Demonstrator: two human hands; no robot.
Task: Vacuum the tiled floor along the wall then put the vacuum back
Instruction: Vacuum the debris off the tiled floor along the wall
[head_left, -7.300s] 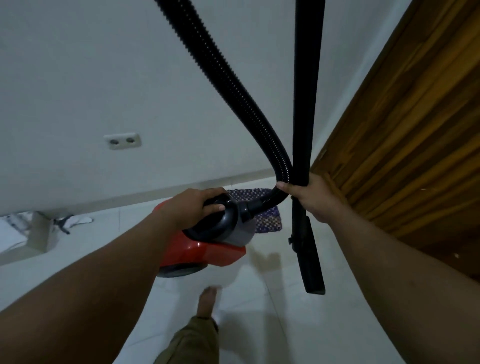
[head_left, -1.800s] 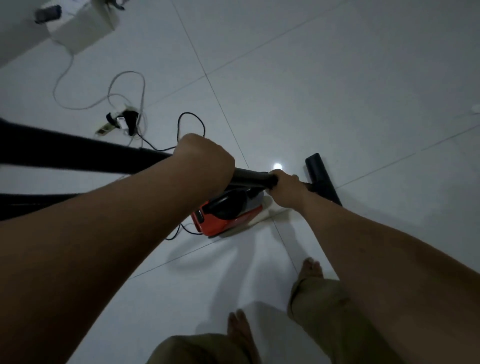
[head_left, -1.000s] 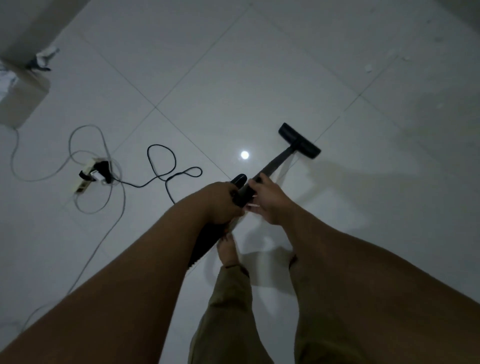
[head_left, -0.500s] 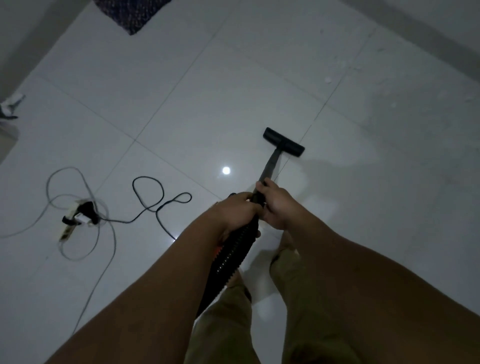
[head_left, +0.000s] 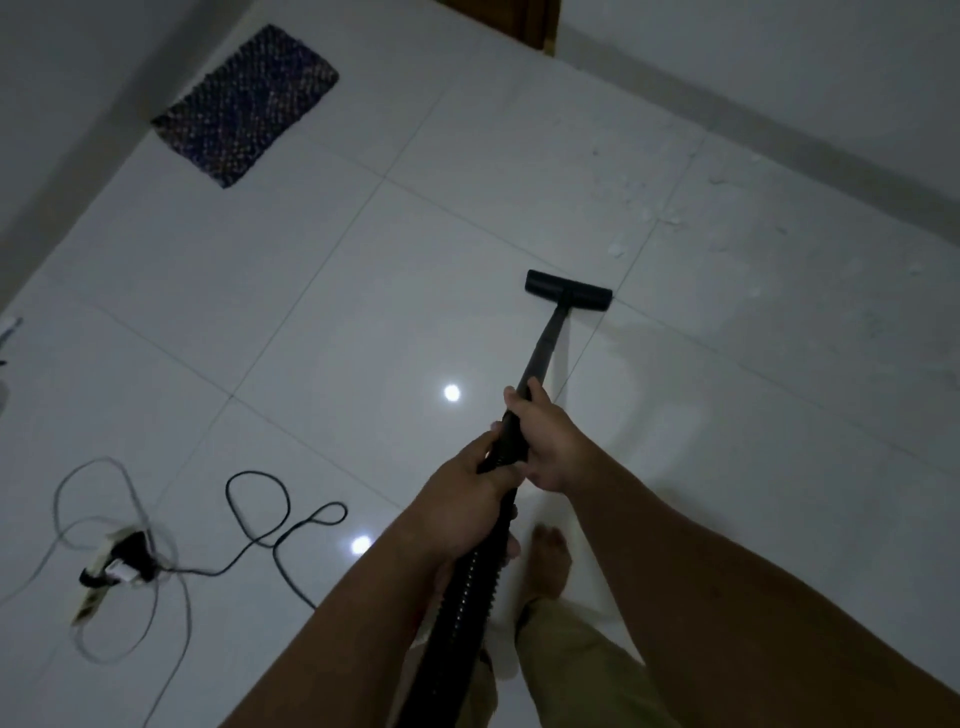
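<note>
A black vacuum wand (head_left: 546, 343) runs from my hands down to a flat black floor nozzle (head_left: 568, 290) resting on the white tiled floor (head_left: 322, 291). My right hand (head_left: 545, 441) grips the wand's upper end. Just behind it, my left hand (head_left: 462, 506) holds the handle where the ribbed black hose (head_left: 460, 613) starts. Small white scraps of debris (head_left: 670, 213) lie on the tiles beyond the nozzle, near the wall (head_left: 779, 67) at the upper right. The vacuum's red body is out of view.
A black power cord (head_left: 260, 519) loops on the floor at the lower left and leads to a power strip (head_left: 111, 569) with a grey cable. A dark woven mat (head_left: 244, 101) lies by the far left wall. My bare foot (head_left: 545, 564) stands under the hose.
The view has swung up toward the right wall, bringing the mat and debris into sight. The nozzle has slid forward along the tiles toward the debris. Both hands keep their grip.
</note>
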